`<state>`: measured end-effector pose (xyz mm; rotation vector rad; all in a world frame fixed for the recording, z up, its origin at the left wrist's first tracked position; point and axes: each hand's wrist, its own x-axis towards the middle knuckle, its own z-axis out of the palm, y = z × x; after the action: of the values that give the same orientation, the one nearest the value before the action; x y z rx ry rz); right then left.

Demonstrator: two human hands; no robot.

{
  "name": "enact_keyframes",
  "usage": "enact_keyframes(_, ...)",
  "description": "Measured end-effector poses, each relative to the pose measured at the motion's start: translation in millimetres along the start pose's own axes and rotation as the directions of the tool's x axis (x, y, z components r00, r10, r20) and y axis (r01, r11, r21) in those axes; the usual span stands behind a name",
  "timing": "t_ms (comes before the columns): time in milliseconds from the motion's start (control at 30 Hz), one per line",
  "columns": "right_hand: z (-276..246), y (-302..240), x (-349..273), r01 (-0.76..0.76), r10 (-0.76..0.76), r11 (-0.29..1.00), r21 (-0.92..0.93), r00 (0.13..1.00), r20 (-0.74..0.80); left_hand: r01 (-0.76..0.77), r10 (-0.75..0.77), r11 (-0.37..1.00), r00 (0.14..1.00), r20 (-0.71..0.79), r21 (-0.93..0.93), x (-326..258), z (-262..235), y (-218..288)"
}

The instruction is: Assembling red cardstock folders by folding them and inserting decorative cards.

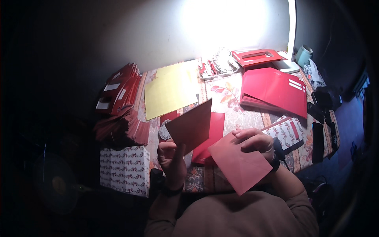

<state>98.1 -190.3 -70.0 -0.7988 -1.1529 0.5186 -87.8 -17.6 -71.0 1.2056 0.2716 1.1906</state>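
Observation:
My left hand (173,164) pinches a flat, shadowed reddish-brown card or envelope (192,125) by its lower edge, tilted up above the table. Between the fingers of my right hand (257,143) is a pinkish-red envelope (241,168), its diagonal flap folds showing. The two held pieces are apart. Beneath them a bright red card or folder (217,134) lies on the patterned tablecloth, partly covered by both. Just behind my left hand a white lacy scrap (164,130) rests against a small dark red piece.
Yellow sheets (169,93) lie at the back left, beside stacked red packets (124,89). A pile of red folders (274,89) sits back right, near a lamp (292,31). Patterned white boxes (124,166) stand front left. A phone-like black object (318,142) is at the right.

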Motion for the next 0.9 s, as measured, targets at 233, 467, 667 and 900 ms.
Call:
enact_keyframes(233, 3, -1, 1, -0.008, 0.008, 1.000, 0.000, 1.000, -0.018, -0.031, 0.028, 0.998, 0.999, 0.041, 0.059, -3, -2, 0)
enact_keyframes(467, 6, 8, -15, -0.265, 0.279, 0.957, 0.121, 0.952, -0.125, 0.413, -0.364, 0.900, 0.887, 0.283, -0.136, -11, 14, -9)
enact_keyframes(667, 11, 8, -2, -0.478, 0.493, 0.869, 0.126, 0.820, -0.291, 0.589, -0.542, 0.767, 0.807, 0.236, -0.255, -15, 29, -12)
enact_keyframes(900, 13, 6, -1, -0.545, 0.557, 0.828, 0.135, 0.767, -0.320, 0.626, -0.570, 0.759, 0.772, 0.281, -0.178, -19, 35, -10)
